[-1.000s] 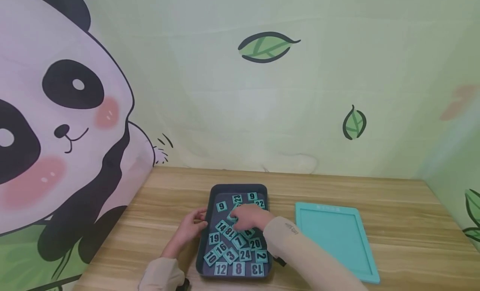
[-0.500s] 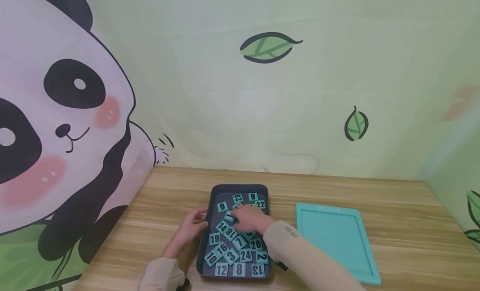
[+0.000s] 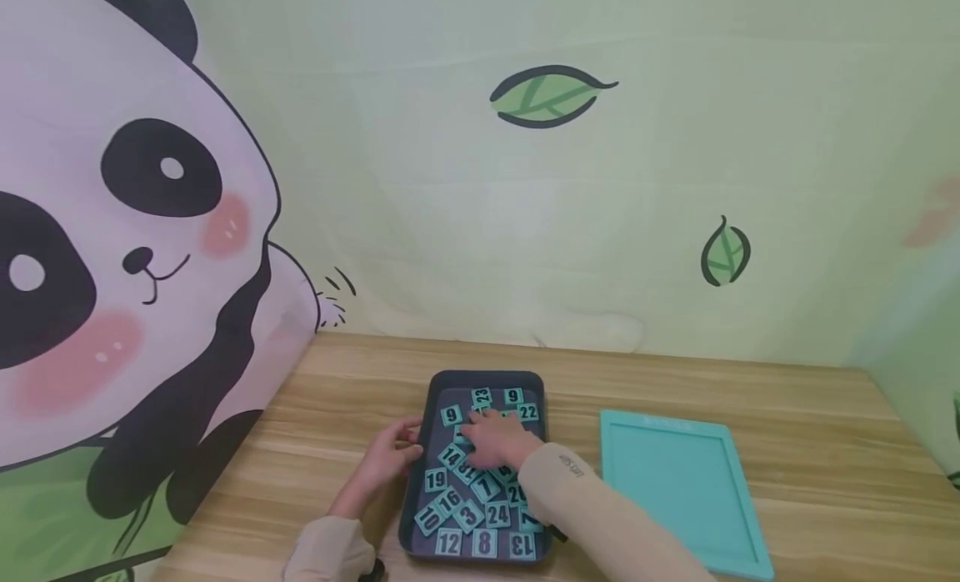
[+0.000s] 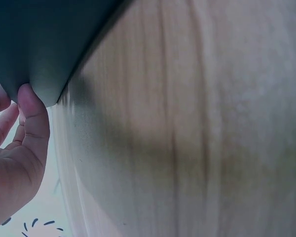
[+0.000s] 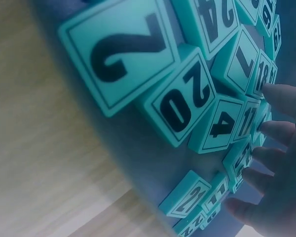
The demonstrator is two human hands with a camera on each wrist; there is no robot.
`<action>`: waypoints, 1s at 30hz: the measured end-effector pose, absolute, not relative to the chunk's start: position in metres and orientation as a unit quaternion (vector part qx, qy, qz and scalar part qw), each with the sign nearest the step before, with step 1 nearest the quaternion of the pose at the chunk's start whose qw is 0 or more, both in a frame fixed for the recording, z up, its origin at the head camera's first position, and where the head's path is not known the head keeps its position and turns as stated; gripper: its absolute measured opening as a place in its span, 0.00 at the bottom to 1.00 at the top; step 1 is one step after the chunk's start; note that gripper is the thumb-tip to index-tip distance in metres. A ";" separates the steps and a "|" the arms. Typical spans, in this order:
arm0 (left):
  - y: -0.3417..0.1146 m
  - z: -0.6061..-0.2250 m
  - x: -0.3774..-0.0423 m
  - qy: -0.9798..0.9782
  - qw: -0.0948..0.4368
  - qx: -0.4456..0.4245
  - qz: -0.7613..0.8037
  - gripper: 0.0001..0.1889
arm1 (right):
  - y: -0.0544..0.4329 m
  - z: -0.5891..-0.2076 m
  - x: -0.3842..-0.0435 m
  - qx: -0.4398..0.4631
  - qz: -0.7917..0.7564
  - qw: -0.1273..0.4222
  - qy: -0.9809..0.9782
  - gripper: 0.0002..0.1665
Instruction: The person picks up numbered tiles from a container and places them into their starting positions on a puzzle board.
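A dark rectangular tray (image 3: 413, 515) holds several teal number tiles, among them a 14 tile (image 3: 452, 457) and a 3 tile (image 3: 468, 515). My left hand (image 3: 390, 455) is at the tray's left side, its thumb (image 4: 32, 103) against the outer wall and a finger by the rim. Over the tiles in the upper half of the tray, my right hand (image 3: 498, 439) has its fingers spread and fairly straight. In the right wrist view those fingertips reach the tiles beyond the 4 tile (image 5: 218, 124); contact with each one is hard to make out. Some tiles are hidden beneath this hand.
A flat turquoise frame board (image 3: 675, 482) with a raised border lies right of the tray, partly behind the right sleeve (image 3: 592, 507). Both rest on a wood-grain table (image 3: 360, 365). Behind it stands a backdrop (image 3: 420, 190) printed with a panda and leaves.
My right hand has spread its fingers, which were bunched closer together over the same tiles. The left hand keeps its place at the tray. The head view has shifted slightly.
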State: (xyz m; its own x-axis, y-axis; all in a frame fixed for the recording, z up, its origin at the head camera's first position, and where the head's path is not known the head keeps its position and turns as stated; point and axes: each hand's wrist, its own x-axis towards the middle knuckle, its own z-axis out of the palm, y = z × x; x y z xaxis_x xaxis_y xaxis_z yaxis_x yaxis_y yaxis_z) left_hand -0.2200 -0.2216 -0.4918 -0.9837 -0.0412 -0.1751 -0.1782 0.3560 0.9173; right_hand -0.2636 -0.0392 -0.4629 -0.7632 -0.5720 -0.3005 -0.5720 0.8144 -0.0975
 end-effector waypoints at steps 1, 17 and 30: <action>-0.222 -0.492 -0.220 0.822 0.061 -0.065 0.563 0.22 | -0.040 -0.463 -0.264 -0.306 0.001 0.162 0.938 0.30; -0.222 -0.494 -0.222 0.825 0.068 -0.075 0.555 0.22 | -0.047 -0.461 -0.267 -0.344 -0.082 0.110 0.929 0.19; -0.222 -0.493 -0.221 0.817 0.063 -0.068 0.569 0.22 | -0.051 -0.458 -0.263 -0.328 -0.069 0.159 0.929 0.19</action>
State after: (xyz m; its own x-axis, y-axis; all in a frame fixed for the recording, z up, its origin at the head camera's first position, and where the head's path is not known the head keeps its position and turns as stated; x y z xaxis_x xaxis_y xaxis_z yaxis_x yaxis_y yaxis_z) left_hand -0.2205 -0.2216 -0.4933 -0.9830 -0.0388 -0.1797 -0.1820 0.3427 0.9216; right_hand -0.2634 -0.0508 -0.4585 -0.7338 -0.6316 -0.2502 -0.5878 0.7750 -0.2321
